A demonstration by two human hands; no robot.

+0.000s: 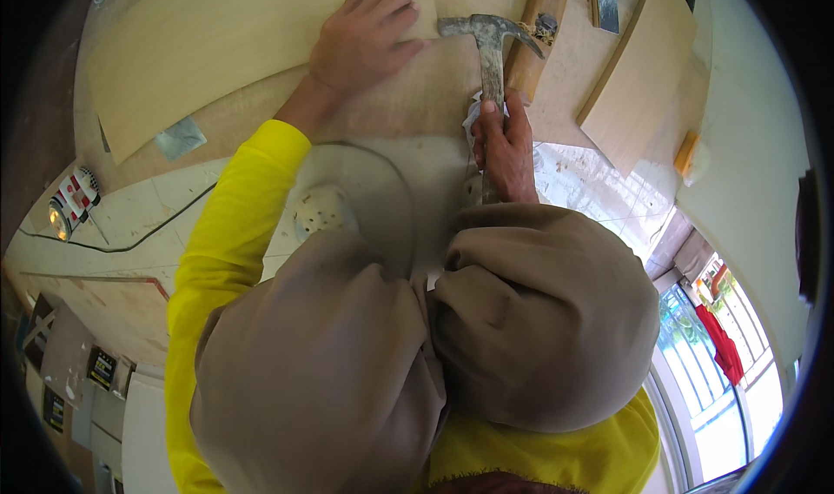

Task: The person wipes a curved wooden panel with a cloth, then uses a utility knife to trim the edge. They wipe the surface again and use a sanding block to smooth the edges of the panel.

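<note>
My left hand [365,35] lies flat, fingers stretched out, on the right end of a large pale wooden panel [200,55]. To its right, my right hand [506,146] is wrapped round the handle of a worn claw hammer [489,46]. The hammer's grey head points away from me, with its claw curving to the right. Beside the claw is a brown wooden block [527,64] with a small dark lump and what look like shavings on it. The lower end of the handle runs down behind my knee and is hidden.
A narrower wooden panel [638,77] and a dark-faced strip [604,3] lie at the right. A black cable [165,225] crosses the tiled floor near a red-and-white device [74,200]. A pale perforated round object [320,212] is partly behind my knee. A barred opening [712,346] is at lower right.
</note>
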